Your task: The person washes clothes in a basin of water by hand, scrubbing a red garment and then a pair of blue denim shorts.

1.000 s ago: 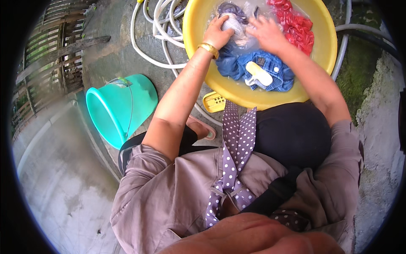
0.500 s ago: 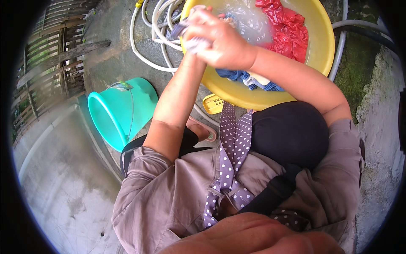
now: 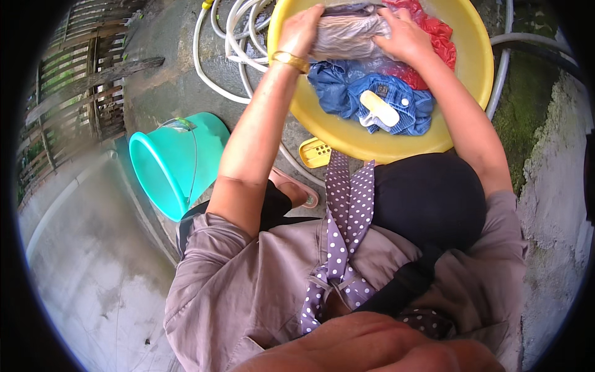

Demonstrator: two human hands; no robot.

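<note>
My left hand and my right hand grip opposite sides of a wet greyish garment, stretched between them over a yellow basin. My fingers curl round its edges and partly hide behind it. Nearer to me in the basin lies a blue denim garment. On it rests a small cream-coloured oblong object, perhaps a scrubbing brush. Red cloth sits bunched at the right, beyond my right wrist.
A turquoise bucket lies tipped at the left. Coils of white hose are on the wet floor beside the basin. A yellow slotted plastic piece sits under the basin's near rim. A mossy wall stands at the right.
My hands were together at the basin's left rim, squeezing the bunched garment. They have moved apart, the right one going right, and the garment is now spread between them.
</note>
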